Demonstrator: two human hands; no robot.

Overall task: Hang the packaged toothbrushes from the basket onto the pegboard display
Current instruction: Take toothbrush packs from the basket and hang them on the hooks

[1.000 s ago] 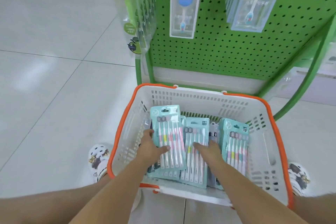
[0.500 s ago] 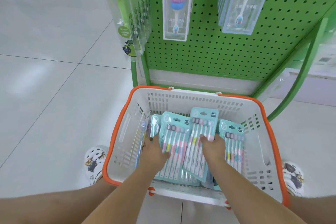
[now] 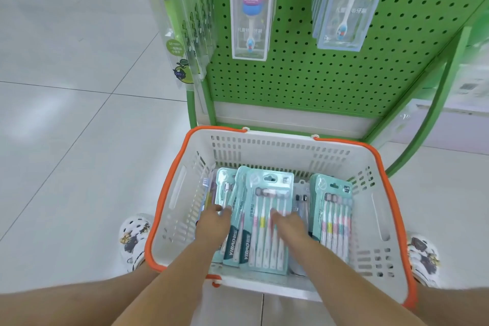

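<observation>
Pale tiled floor (image 3: 66,140) fills the left of the view. A green pegboard display (image 3: 304,74) rises at top centre, w/ a curved green frame bar (image 3: 434,114) down its right side. Three groups of clear-boxed kids' toothbrushes hang on it: a green-character pack (image 3: 172,21) off the left edge, a purple dinosaur pack (image 3: 250,8) in the middle, an orange-and-blue pack (image 3: 344,2) to the right.

Directly below, on the floor, sits a white basket (image 3: 277,151) w/ an orange rim, its far wall just beside the display's base. Inside lie several teal packaged toothbrushes: a front pack (image 3: 267,222) in the centre, leaning over others to its left, and a separate stack (image 3: 334,209) toward the basket's right, apart from the hands.

Both forearms reach down into the basket. Left hand (image 3: 213,225) is at the left edge of the central packs, fingers curled around that edge, holding it. Right hand (image 3: 288,227) lies on the front pack w/ fingers stretched out fairly flat over the brushes; whether it grips can't be told.

A patterned white clog (image 3: 135,241) shows left of the basket, another (image 3: 423,259) at right.
</observation>
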